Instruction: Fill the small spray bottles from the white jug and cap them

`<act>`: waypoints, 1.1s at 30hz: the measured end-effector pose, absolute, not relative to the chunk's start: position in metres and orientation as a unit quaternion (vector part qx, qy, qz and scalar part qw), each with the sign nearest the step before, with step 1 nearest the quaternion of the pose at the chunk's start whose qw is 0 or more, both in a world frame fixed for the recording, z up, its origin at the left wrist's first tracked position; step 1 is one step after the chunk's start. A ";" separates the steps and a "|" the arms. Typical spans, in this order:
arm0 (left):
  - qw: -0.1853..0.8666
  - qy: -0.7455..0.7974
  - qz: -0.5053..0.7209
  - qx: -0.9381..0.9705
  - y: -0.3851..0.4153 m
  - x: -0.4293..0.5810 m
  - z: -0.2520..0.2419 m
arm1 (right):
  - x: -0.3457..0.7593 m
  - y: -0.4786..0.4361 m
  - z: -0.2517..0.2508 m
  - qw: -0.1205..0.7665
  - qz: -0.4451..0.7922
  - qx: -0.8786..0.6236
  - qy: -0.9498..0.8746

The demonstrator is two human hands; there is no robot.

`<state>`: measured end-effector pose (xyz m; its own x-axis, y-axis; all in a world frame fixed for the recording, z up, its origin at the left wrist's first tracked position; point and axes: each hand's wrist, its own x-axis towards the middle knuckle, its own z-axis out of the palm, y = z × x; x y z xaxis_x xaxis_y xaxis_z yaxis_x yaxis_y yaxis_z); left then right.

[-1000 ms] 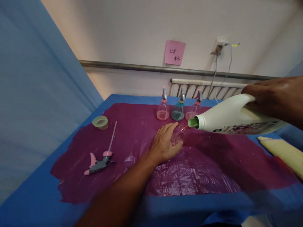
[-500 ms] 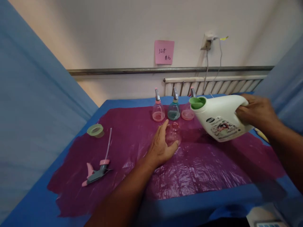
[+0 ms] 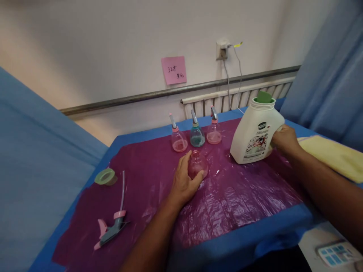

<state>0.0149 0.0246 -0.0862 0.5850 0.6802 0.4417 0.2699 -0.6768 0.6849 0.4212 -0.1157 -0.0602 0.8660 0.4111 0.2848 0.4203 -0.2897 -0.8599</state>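
Observation:
My left hand [image 3: 185, 182] is curled round the left side of a small clear pink bottle [image 3: 200, 166], its thumb across the front. The bottle stands upright with its mouth uncovered. In my right hand [image 3: 286, 139] is the handle of a white jug [image 3: 252, 130] with a green pour spout and a printed label. The jug is nearly upright; whether its base rests on the purple plastic sheet [image 3: 221, 211] is hard to tell. A grey and pink trigger sprayer head [image 3: 115, 228] with a thin tube lies to the left of my hands.
Behind the pink bottle stand three spray bottles: pink [image 3: 179, 141], teal [image 3: 197, 136] and pink [image 3: 214, 134]. A green cup [image 3: 106, 176] is at the left. At the right lies a yellow cloth [image 3: 334, 155]. Blue curtains [image 3: 326, 83] hang on both sides.
The jug has gone from tilted over to the left to nearly upright, and it is lower. My left hand has closed in on the pink bottle. The view has turned right.

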 end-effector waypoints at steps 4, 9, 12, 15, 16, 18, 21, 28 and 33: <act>0.285 0.281 0.354 0.845 0.026 0.015 -0.085 | 0.413 -0.144 -0.054 0.533 0.009 -0.807 -0.254; 0.286 0.288 0.348 0.845 0.024 0.017 -0.082 | 0.372 -0.200 -0.059 0.549 -0.053 -0.808 -0.208; 0.293 0.297 0.343 0.842 0.022 0.017 -0.081 | 0.345 -0.229 -0.073 0.543 -0.054 -0.805 -0.234; 0.297 0.302 0.341 0.839 0.020 0.017 -0.080 | 0.328 -0.244 -0.087 0.514 0.021 -0.800 -0.309; 0.297 0.304 0.341 0.839 0.020 0.017 -0.080 | 0.325 -0.247 -0.091 0.501 0.048 -0.800 -0.327; 0.298 0.306 0.339 0.838 0.020 0.017 -0.079 | 0.321 -0.248 -0.097 0.482 0.075 -0.804 -0.340; 0.298 0.308 0.338 0.838 0.022 0.017 -0.080 | 0.321 -0.246 -0.103 0.475 0.066 -0.811 -0.336; 0.298 0.295 0.339 0.842 0.018 0.017 -0.081 | 0.317 -0.257 -0.104 0.445 0.037 -0.802 -0.398; 0.305 0.294 0.345 0.838 0.009 0.023 -0.080 | 0.303 -0.248 -0.067 0.429 0.004 -0.765 -0.480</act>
